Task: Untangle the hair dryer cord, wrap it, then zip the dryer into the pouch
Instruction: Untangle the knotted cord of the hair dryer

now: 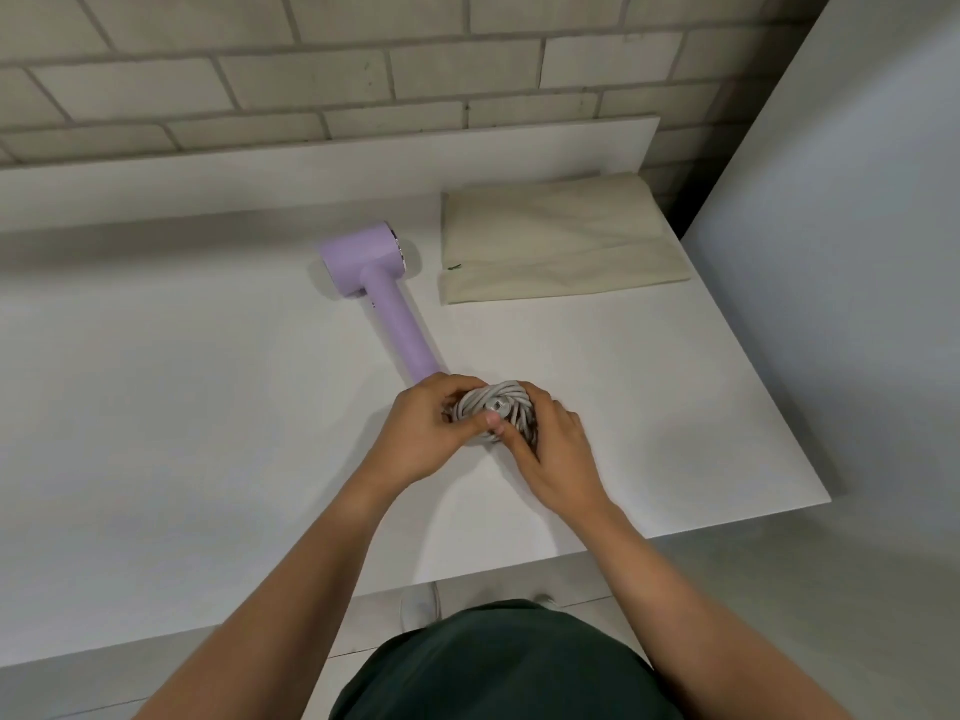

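On the white bench point(208, 407), near its front edge, both hands meet around a tight coil of grey cord point(498, 407). From the head view, the left hand point(431, 428) wraps the coil's left side, its grip clamped on the cord with the thumb pressed across the front of the bundle. The right hand point(556, 449) cups the coil's right side, fingers curled against the loops, its grip closed on the cord as well. A small metal part shows at the coil's centre; what it is cannot be told. The lilac hair dryer point(379, 288) lies flat on the bench beyond the hands, head toward the wall, handle running down to touch the left hand. A beige fabric pouch point(561, 241) lies flat to the dryer's right, just beside its head, near the tiled wall point(311, 70).
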